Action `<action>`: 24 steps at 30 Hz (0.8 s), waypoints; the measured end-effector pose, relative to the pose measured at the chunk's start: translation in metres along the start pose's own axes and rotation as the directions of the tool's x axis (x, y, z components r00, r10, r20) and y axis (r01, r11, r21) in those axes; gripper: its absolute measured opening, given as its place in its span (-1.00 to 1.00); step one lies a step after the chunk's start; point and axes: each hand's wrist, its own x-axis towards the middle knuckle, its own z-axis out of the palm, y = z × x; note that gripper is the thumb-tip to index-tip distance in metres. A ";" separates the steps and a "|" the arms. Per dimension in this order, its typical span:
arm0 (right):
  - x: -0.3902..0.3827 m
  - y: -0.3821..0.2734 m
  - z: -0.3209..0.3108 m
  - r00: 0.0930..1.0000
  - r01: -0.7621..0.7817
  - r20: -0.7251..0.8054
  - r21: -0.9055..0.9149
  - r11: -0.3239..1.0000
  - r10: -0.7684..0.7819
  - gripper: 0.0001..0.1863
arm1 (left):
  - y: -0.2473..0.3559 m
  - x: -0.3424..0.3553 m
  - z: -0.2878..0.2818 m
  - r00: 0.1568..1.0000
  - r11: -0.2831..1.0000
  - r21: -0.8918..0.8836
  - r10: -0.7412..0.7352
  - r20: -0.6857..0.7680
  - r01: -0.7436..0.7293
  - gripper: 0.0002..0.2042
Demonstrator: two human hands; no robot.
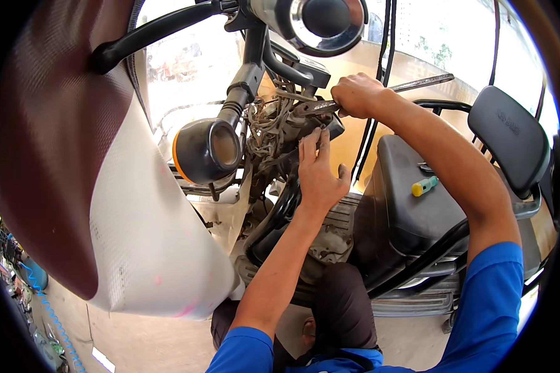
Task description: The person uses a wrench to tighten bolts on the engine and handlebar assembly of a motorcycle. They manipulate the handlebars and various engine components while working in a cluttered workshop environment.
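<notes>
My right hand (359, 96) is closed around a long metal wrench (422, 82). Its handle sticks out to the right, and its head (320, 107) meets the steering column of a three-wheeled vehicle, though the exact contact is hard to make out. Just below, my left hand (320, 168) reaches up with fingers stretched and thumb apart, its fingertips touching a dark part under the wrench head. Left of both hands, a tangle of bare wiring (270, 121) hangs exposed around the column. What lies under the left fingertips is hidden.
A black seat (410, 199) carries a screwdriver with a green and yellow handle (424, 186). A padded backrest (507, 137) stands at right. Turn-signal lamp (208, 151), mirror stalk (162, 31) and maroon-and-white cover (143, 248) crowd the left. Black cords (386, 46) hang beyond.
</notes>
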 end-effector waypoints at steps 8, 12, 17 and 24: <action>0.005 0.006 -0.006 0.992 0.119 -0.039 0.002 0.993 -0.119 -0.75 | 0.000 0.000 0.001 1.000 0.999 -0.028 -0.017 0.011 0.017 -0.32; 0.006 0.014 0.001 0.966 0.242 -0.110 0.061 0.968 -0.235 -0.66 | 0.003 0.000 0.000 0.999 0.997 -0.063 -0.036 0.028 0.038 -0.31; 0.004 0.022 0.009 0.934 0.322 -0.178 0.044 0.946 -0.310 -0.58 | 0.001 0.000 0.000 1.000 1.000 0.014 -0.005 0.006 0.005 -0.33; 0.004 0.028 0.010 0.917 0.350 -0.196 -0.027 0.936 -0.348 -0.54 | 0.000 0.001 0.001 1.000 1.000 -0.004 0.010 -0.001 -0.010 -0.33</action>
